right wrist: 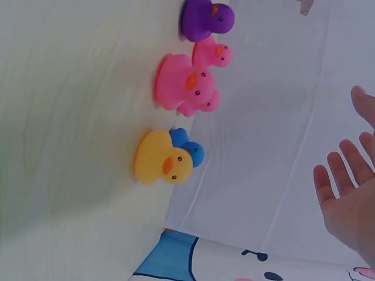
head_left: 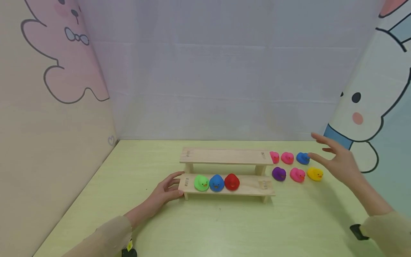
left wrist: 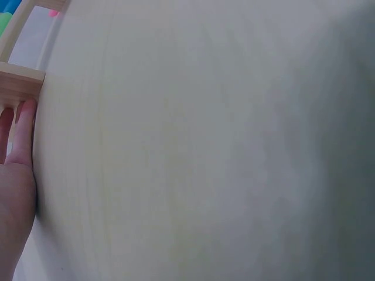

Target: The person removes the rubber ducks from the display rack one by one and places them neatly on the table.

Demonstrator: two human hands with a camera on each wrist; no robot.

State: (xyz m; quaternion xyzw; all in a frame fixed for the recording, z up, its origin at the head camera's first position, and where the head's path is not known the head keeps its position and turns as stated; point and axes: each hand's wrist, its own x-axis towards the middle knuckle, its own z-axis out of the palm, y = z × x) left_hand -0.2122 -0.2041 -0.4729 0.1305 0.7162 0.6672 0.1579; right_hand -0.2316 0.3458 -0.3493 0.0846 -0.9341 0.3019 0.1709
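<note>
A two-step wooden stand [head_left: 247, 184] is on the table. My left hand [head_left: 163, 191] holds the left end of its lower step, thumb towards the front and fingers behind; in the left wrist view, fingers [left wrist: 24, 132] meet the board's end. On that step a green rubber duck [head_left: 201, 183], a blue duck [head_left: 216, 183] and a red duck [head_left: 232, 182] sit side by side. My right hand [head_left: 341, 164] is raised with thumb and fingers spread, holding nothing. In the head view its thumb overlaps another blue duck [head_left: 303, 158]; the yellow duck [head_left: 315, 174] is just below.
Right of the stand, ducks form two rows: two pink ones [head_left: 287, 157] beside the blue in back, a purple [head_left: 279, 174] and a pink [head_left: 297, 175] beside the yellow in front. The upper step [head_left: 224, 156] is bare wood. A white curtain [head_left: 224, 89] hangs behind the table.
</note>
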